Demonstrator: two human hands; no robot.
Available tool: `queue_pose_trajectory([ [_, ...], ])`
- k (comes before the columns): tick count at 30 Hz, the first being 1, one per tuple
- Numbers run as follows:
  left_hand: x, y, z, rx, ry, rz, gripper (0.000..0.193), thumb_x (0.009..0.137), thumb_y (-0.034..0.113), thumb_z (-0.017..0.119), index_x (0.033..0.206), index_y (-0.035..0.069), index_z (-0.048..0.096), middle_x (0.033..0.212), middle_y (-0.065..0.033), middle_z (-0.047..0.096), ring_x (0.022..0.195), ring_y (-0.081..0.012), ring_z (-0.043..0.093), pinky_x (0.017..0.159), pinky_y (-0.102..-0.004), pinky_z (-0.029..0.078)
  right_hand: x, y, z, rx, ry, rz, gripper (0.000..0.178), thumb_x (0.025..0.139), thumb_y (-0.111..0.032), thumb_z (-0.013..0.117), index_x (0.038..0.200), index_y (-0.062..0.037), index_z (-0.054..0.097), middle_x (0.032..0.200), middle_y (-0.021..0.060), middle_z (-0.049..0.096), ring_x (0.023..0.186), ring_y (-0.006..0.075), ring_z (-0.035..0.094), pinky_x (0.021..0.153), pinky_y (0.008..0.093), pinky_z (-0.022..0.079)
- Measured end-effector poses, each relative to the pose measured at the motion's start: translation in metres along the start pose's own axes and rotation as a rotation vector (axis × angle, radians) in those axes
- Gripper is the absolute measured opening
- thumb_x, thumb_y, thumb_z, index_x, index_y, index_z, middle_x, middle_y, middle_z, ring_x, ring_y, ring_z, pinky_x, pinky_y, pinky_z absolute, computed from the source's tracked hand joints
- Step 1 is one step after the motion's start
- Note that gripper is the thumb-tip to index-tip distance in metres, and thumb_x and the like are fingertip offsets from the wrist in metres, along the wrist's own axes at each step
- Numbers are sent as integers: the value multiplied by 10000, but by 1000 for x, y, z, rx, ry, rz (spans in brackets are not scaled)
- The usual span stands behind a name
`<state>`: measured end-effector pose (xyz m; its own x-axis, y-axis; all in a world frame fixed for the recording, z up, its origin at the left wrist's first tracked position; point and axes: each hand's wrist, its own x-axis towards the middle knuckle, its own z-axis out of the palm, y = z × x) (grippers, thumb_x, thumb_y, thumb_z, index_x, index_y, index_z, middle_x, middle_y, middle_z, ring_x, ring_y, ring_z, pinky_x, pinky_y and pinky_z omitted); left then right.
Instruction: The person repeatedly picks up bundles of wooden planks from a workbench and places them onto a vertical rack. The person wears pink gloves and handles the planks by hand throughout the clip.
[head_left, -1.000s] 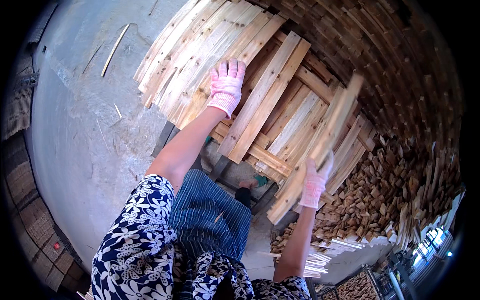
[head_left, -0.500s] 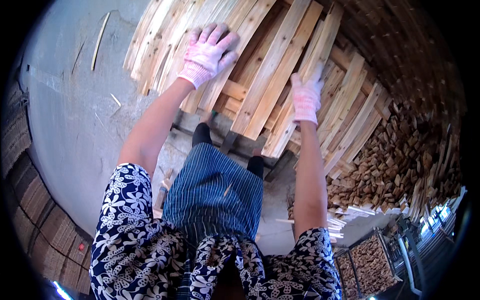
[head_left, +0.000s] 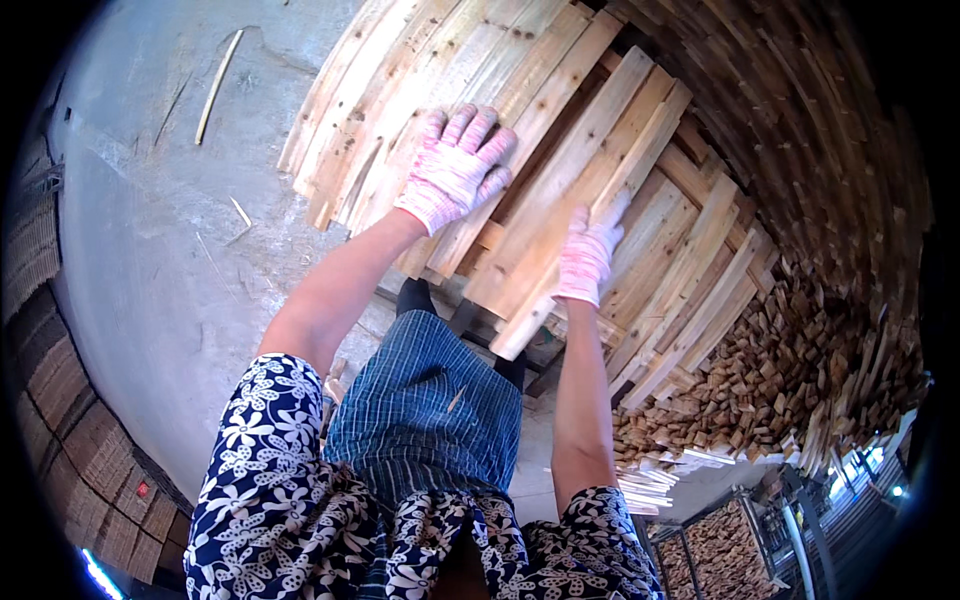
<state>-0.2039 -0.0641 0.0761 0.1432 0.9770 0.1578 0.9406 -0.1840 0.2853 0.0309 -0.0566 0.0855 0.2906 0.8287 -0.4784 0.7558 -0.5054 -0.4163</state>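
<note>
Both my hands wear pale pink knitted gloves. My left hand (head_left: 452,172) lies flat on the light wooden boards (head_left: 375,110), fingers spread. Farther right, my right hand (head_left: 588,258) grips a narrow wooden board (head_left: 527,322), thumb over its top and fingers along its right edge. Motion blurs those fingertips. This board lies against a wider board (head_left: 575,150) on its left, and its near end juts toward me. A dark gap separates the wider board from the boards under my left hand. Crosspieces show beneath the boards.
More spaced boards (head_left: 680,225) lie to the right. Beyond them rises a big heap of short wood pieces (head_left: 770,360). Loose slivers (head_left: 218,88) lie on the grey concrete floor (head_left: 150,250). Brown stacks (head_left: 80,380) line the left; a wood-filled crate (head_left: 725,550) stands lower right.
My right hand has shifted left with the narrow board, closing its gap to the neighbouring board. My left hand stays spread on the boards. The whole view has shifted slightly.
</note>
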Motion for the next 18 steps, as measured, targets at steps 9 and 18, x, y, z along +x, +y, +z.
queue_pose_trajectory([
  [9,8,31,-14,35,-148,-55,536,889,386,653,1372,167,578,1475,-147,487,1412,-372,415,1182,-579,250,-2,-2,1,-8,-14,-106,796,992,-395,578,1645,-231,153,1342,385,468,1133,554,585,947,590,521],
  [18,-4,5,12,179,-93,16,581,945,447,634,1455,185,543,1543,-146,456,1436,-382,395,1191,-572,239,25,115,-132,-361,181,-23,794,957,-259,668,1617,-212,230,1260,308,527,1097,473,611,862,557,563],
])
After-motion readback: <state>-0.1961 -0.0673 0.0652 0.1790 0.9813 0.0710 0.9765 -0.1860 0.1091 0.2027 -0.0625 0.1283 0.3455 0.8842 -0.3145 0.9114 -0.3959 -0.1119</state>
